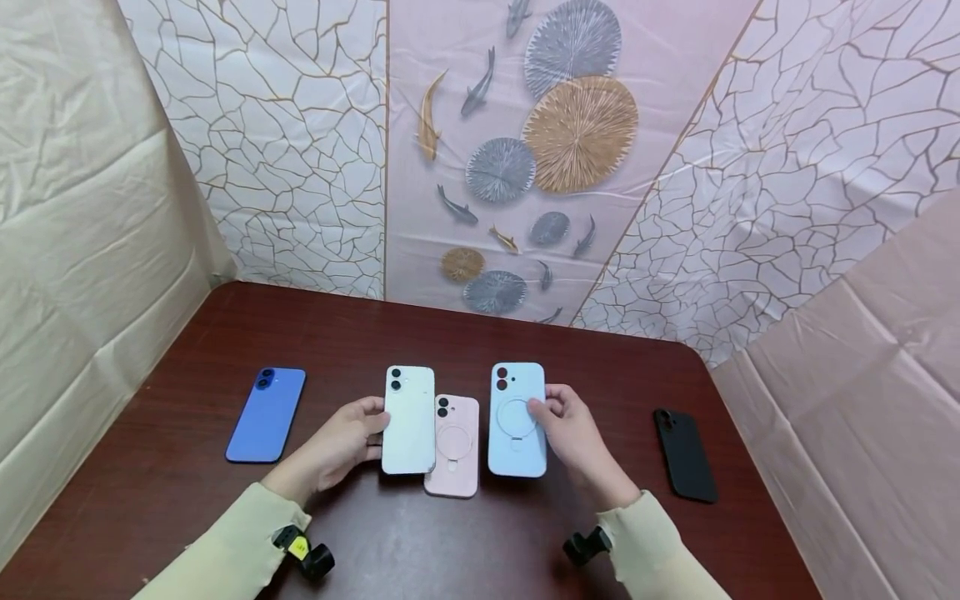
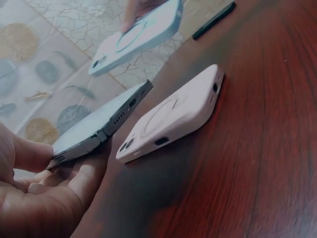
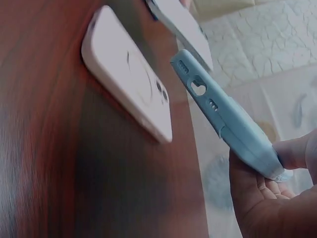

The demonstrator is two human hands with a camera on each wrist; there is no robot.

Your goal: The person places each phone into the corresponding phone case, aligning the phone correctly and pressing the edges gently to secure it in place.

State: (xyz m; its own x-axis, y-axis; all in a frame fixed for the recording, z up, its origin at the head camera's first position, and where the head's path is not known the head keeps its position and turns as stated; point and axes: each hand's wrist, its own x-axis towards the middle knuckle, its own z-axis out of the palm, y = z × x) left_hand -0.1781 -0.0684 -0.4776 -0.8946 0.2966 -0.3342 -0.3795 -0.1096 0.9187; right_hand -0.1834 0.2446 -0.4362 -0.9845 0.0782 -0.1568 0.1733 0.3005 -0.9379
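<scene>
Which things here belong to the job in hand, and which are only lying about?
Likely the job:
white phone, held by left hand
light blue case, held by right hand

Apparently only lying about:
blue phone
pink case
black phone or case

Head camera: high, farthest off, faces forward and down across the table [image 1: 405,550] to the backdrop [image 1: 480,167]. Left wrist camera: close, tilted, looks past the left hand [image 2: 49,193] rightward. Right wrist camera: close, tilted, looks past the right hand [image 3: 277,198] leftward. All views share the pink case [image 2: 171,114].
</scene>
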